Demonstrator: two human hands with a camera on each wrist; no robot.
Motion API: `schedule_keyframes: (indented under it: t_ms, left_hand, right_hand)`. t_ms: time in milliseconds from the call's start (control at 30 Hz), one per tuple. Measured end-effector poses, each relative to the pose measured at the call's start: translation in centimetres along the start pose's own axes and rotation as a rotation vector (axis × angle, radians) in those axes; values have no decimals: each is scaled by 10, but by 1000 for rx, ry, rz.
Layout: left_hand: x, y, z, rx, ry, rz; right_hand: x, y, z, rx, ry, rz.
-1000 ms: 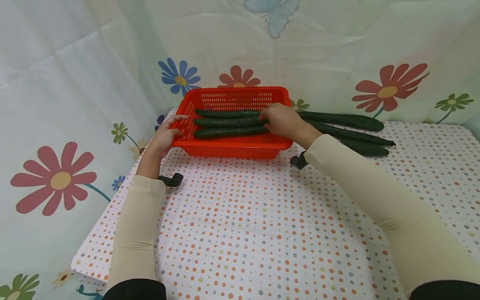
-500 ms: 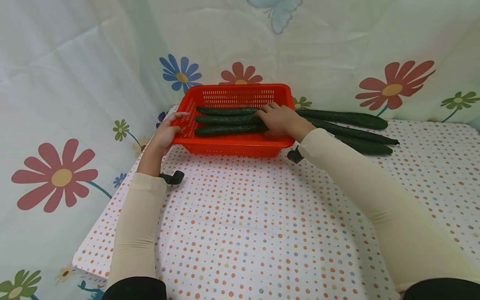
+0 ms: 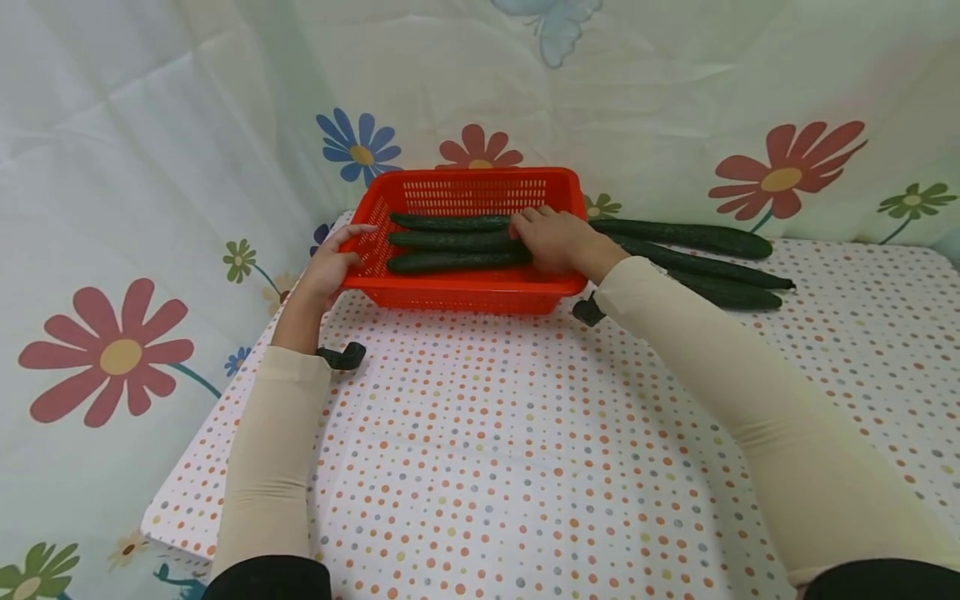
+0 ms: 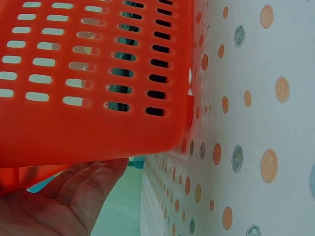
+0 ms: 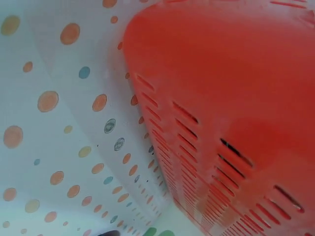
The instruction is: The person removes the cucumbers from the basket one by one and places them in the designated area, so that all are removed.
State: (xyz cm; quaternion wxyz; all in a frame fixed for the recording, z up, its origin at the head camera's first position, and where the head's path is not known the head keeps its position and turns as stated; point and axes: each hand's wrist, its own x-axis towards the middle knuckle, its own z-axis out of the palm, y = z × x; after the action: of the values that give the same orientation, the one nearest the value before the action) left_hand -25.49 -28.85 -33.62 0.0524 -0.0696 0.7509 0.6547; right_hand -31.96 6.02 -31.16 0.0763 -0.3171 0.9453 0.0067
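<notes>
Three dark green cucumbers lie side by side in a red plastic basket (image 3: 472,298): a rear cucumber (image 3: 442,222), a middle cucumber (image 3: 450,242) and a front cucumber (image 3: 457,262). My left hand (image 3: 330,268) grips the basket's left rim, thumb and forefinger over the edge. In the left wrist view, that hand (image 4: 81,196) shows below the slotted basket wall (image 4: 98,123). Over the cucumbers' right ends is my right hand (image 3: 555,240), back up, fingers bent down onto them; its fingertips are partly hidden. Only the basket's side (image 5: 211,98) shows in the right wrist view.
Right of the basket, three more cucumbers (image 3: 705,267) lie on the table, partly behind my right forearm. A dotted cloth (image 3: 480,433) covers the table, whose left edge is near my left arm. A flowered curtain (image 3: 645,100) hangs directly behind.
My right hand, earlier with fingers bent at the middle cucumber, spread them over the cucumbers' right ends and now has them bent down there. The left hand keeps its place on the basket rim.
</notes>
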Motion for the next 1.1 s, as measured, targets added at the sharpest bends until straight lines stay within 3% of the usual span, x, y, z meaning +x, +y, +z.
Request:
schedule_keyframes:
  t_ms: [533, 1100]
  left_hand:
    - [0, -3, -4, -9, -5, 4]
    - [0, -2, -4, -13, -1, -5]
  right_hand:
    - [-1, -4, -1, 79, 52, -48]
    - [0, -6, 0, -7, 42, -56]
